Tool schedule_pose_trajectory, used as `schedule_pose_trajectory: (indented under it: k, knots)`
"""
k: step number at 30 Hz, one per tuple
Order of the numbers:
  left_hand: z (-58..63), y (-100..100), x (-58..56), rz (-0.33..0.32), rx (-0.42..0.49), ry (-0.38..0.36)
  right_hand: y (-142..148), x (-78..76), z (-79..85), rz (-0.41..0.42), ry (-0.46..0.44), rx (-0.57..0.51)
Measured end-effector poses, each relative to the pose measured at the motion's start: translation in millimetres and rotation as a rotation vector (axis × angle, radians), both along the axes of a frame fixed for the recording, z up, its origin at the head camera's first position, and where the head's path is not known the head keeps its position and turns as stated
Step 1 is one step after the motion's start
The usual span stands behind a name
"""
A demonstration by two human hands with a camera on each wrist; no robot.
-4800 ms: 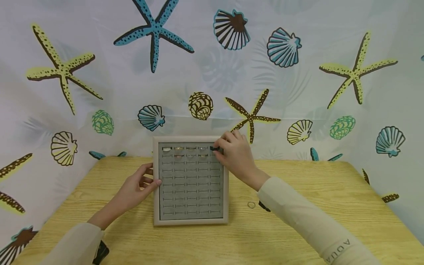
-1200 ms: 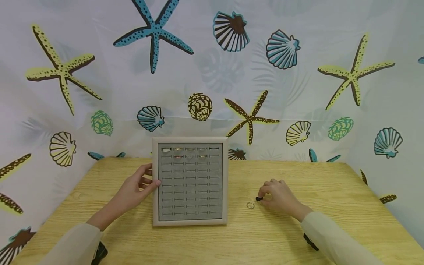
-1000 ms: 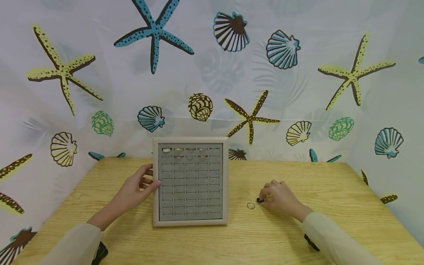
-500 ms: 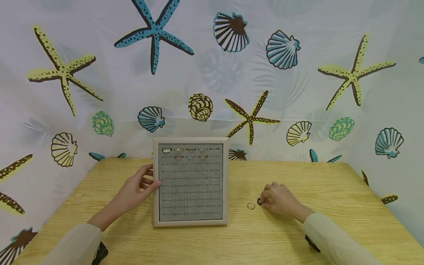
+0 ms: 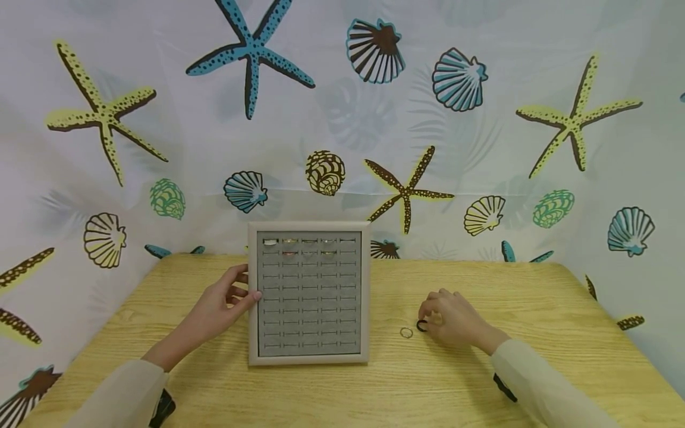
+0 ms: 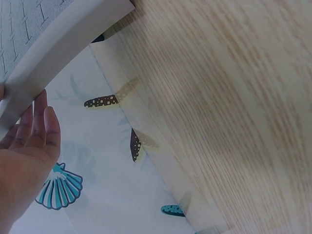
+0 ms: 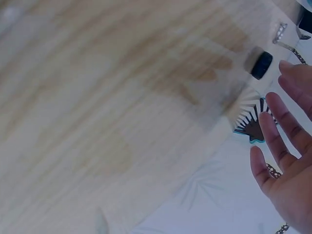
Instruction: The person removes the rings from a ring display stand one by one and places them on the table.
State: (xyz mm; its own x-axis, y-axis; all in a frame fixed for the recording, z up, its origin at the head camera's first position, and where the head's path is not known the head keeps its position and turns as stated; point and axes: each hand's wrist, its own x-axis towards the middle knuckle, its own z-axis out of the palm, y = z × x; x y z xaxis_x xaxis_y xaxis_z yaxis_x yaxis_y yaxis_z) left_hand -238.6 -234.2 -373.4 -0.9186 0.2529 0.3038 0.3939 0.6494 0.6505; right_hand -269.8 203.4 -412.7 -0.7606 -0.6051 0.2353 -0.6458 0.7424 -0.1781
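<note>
My left hand (image 5: 222,303) grips the left side of an upright ring display board (image 5: 310,359), thumb on the front of the pale frame and fingers behind. In the left wrist view those fingers curl round the frame (image 6: 53,53). Right of the board, a black ring (image 5: 421,326) is on the table close to a thin silvery ring (image 5: 406,333). My right hand (image 5: 455,318) is just beside the black ring. From the right wrist, the black ring (image 7: 262,65) shows a small gap from my fingertips (image 7: 285,67), and the other fingers are spread.
Several rings, such as a wide silver one (image 5: 270,242), sit in the top two rows of slots on the grey padding. A wood-grain table (image 5: 460,386) bears everything. A seashell-print curtain (image 5: 342,119) hangs behind and at both sides.
My right hand has come down from the board's top right slot to the table with the black ring, turned it there and let go. My left hand has kept its hold.
</note>
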Motion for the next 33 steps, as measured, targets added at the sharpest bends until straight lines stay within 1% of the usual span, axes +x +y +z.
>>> schedule_pose_trajectory:
  k: [9,15,20,30,33]
  knots:
    - [-0.7,-0.3,0.1,0.002,0.003,-0.001,-9.3,-6.0,25.0,-0.01,0.085,0.011]
    - [-0.2,-0.6,0.0,-0.003,0.001,0.003,-18.6,-6.2,47.3,0.017,0.175,-0.021]
    - [-0.2,-1.0,-0.1,-0.004,0.003,0.006,-27.8,-6.0,63.2,0.02,0.235,-0.045]
    - [-0.7,-1.3,1.0,-0.012,0.011,0.001,-46.4,-4.1,86.9,0.016,0.3,-0.068]
    - [-0.7,-1.2,1.1,-0.005,0.011,-0.005,-52.0,-3.6,93.8,0.021,0.317,-0.083]
